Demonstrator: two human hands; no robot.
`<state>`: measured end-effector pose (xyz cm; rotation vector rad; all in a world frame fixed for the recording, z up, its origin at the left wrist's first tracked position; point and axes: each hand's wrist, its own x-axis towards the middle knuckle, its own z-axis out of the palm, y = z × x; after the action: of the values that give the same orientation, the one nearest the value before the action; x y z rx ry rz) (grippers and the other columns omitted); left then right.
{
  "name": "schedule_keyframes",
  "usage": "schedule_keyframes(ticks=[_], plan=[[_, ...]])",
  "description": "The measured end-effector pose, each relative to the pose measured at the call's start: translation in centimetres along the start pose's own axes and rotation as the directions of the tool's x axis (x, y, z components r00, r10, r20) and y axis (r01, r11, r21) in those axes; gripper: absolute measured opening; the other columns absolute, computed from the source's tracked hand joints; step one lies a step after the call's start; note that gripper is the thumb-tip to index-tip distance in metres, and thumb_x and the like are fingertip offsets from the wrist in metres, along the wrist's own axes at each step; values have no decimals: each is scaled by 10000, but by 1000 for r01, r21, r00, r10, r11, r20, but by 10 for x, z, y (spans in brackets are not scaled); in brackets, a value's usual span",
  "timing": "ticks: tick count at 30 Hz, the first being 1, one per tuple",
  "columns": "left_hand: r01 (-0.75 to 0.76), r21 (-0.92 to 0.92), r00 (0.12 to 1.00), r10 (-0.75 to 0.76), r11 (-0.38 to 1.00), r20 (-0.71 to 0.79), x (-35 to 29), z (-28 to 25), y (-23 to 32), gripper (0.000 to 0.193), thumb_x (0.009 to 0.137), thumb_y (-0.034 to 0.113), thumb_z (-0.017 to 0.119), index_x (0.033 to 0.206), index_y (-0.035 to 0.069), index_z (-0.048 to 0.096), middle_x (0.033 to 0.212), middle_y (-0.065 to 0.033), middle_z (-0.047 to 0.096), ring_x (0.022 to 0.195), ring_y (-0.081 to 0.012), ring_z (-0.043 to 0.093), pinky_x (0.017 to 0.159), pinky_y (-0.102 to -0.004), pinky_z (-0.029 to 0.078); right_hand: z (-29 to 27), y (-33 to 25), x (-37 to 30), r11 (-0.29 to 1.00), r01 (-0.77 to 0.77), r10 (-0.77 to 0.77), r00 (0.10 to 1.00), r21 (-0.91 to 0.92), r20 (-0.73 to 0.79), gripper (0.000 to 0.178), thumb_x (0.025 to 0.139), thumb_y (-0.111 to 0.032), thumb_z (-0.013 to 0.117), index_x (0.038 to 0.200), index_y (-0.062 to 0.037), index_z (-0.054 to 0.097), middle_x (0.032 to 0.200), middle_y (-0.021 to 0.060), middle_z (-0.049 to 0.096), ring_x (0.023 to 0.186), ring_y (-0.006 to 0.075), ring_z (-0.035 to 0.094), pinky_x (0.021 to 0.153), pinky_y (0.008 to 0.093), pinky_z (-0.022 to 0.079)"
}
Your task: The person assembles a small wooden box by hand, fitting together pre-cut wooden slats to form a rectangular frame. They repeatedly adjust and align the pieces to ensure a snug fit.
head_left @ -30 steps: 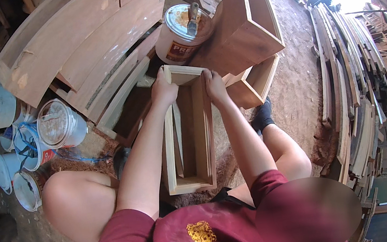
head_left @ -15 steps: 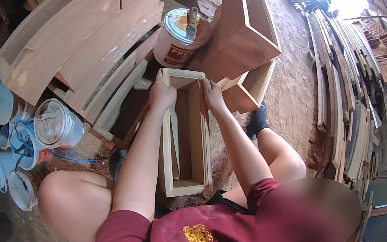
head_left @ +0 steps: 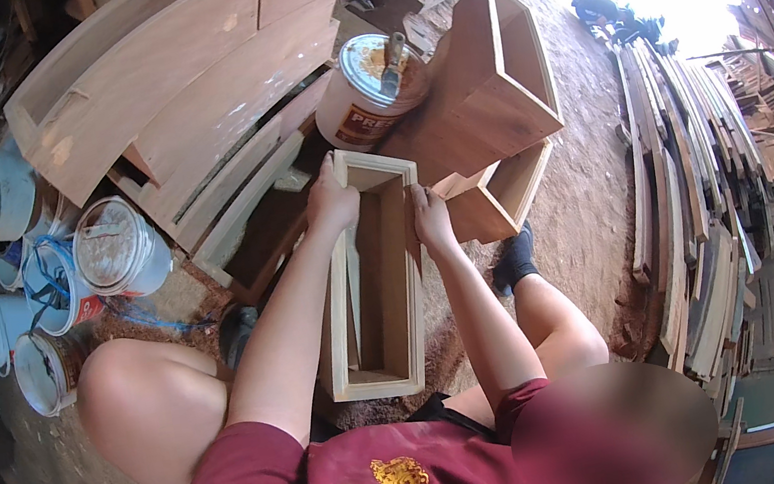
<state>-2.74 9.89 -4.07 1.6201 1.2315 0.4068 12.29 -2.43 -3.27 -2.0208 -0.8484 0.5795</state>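
Note:
Between my knees I hold a long wooden drawer box (head_left: pixel 399 301), its hollow inside facing up. My left hand (head_left: pixel 332 200) grips its left wall near the far corner, fingers wrapped over the rim. Across from it, my right hand (head_left: pixel 432 220) closes on the right wall close to the far end. The undersides of the fingers are hidden behind the wood. Just beyond the far end stands a white bucket (head_left: pixel 347 106) with a smeared lid, and a putty knife (head_left: pixel 392 64) lies on that lid.
Wooden drawers (head_left: pixel 494 83) are stacked at the far right of the box. A large wooden cabinet (head_left: pixel 168 74) lies at the far left. Several paint buckets (head_left: pixel 110 250) crowd the left side. Long planks (head_left: pixel 678 226) are piled along the right.
The whole scene, my hands and the box included, sits slightly lower in the picture. My grip on the box looks the same.

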Motion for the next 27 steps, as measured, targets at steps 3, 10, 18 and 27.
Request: schedule_keyframes(ticks=[3, 10, 18, 27], plan=[[-22, 1, 1000, 22, 1000, -15, 3, 1, 1, 808, 810, 119, 559, 1562, 93, 266, 1377, -252, 560, 1264, -382, 556, 1078, -444, 432, -1, -3, 7, 996, -91, 91, 996, 1, -8, 542, 1041, -395, 421, 1184, 92, 611, 1096, 267, 672, 1060, 382, 634, 950, 416, 451], [-72, -20, 997, 71, 997, -37, 6, 10, 0, 791, 814, 115, 548, 1556, 74, 276, 1384, -257, 553, 1272, -381, 550, 1083, -438, 427, -3, 9, 47, 999, -16, 14, 999, -48, -44, 563, 1036, -410, 412, 1178, 100, 605, 1106, 286, 668, 1088, 406, 625, 955, 422, 445], [-33, -33, 999, 32, 999, -25, 4, 4, 0, 774, 832, 111, 591, 1544, 63, 293, 1396, -264, 541, 1275, -394, 550, 1083, -448, 422, -2, 19, 15, 997, -72, 72, 997, -8, 11, 567, 1045, -404, 407, 1232, 101, 583, 1194, 306, 640, 1169, 420, 595, 988, 428, 440], [-93, -13, 994, 92, 996, -62, 6, 10, -2, 782, 825, 129, 561, 1554, 77, 282, 1383, -258, 554, 1270, -380, 552, 1083, -440, 425, 3, 31, 49, 999, 28, -32, 996, -40, -84, 646, 1042, -457, 383, 1240, 130, 568, 1194, 332, 630, 1164, 455, 590, 988, 458, 438]])
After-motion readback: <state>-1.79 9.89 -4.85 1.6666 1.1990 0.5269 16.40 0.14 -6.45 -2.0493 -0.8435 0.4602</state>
